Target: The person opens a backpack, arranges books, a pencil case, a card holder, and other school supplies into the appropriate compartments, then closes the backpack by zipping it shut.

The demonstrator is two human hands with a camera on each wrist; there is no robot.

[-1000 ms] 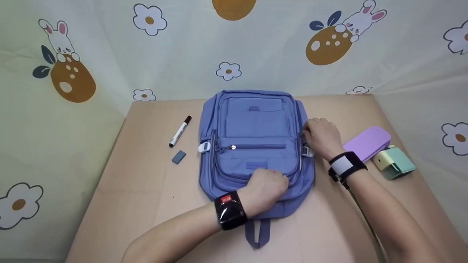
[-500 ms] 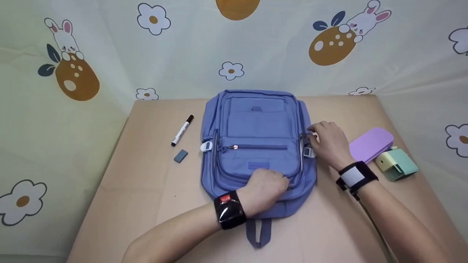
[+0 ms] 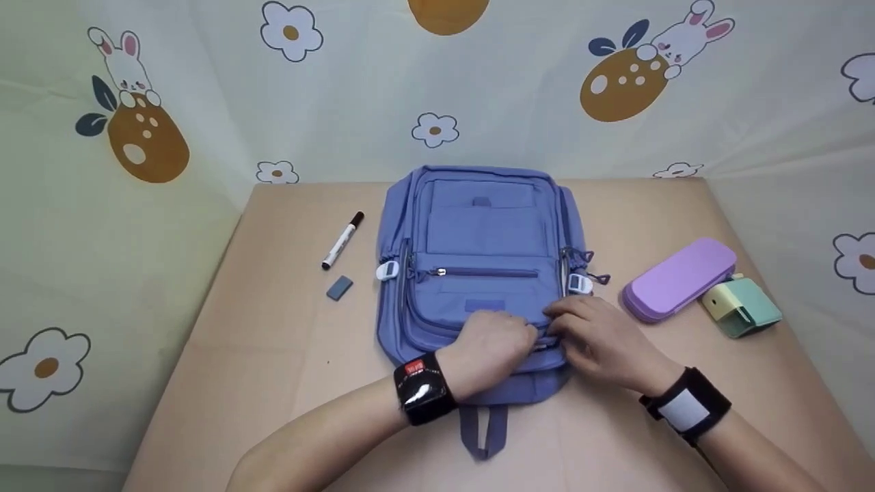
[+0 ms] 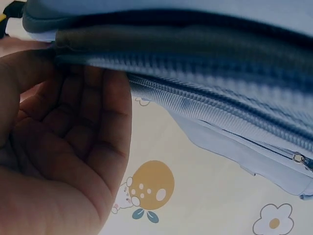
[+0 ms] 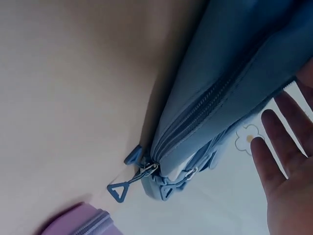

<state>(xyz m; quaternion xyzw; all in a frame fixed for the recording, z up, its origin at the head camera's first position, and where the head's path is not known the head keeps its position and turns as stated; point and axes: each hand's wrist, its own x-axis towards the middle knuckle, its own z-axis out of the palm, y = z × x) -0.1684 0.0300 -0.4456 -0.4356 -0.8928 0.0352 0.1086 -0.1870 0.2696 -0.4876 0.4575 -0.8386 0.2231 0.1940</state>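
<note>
From the left wrist, can see fingertips tucked under a zipped edge (image 4: 161, 63), hidden in the head view. Gripping the backpack (image 3: 485, 229) there with the left hand (image 3: 487, 352), curled around fabric; touching the pocket's near right corner with the right hand (image 3: 605, 342), fingers loosely extended. Shows the backpack mid-worktop (image 3: 260, 328), reaching the far edge. Since the earlier frame, has brought the right hand down from the zip pulls (image 5: 133, 154), leaving them free.

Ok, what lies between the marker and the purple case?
In the head view, the blue backpack lies between the marker and purple case, its zipper pulls sticking out toward the case.
</note>
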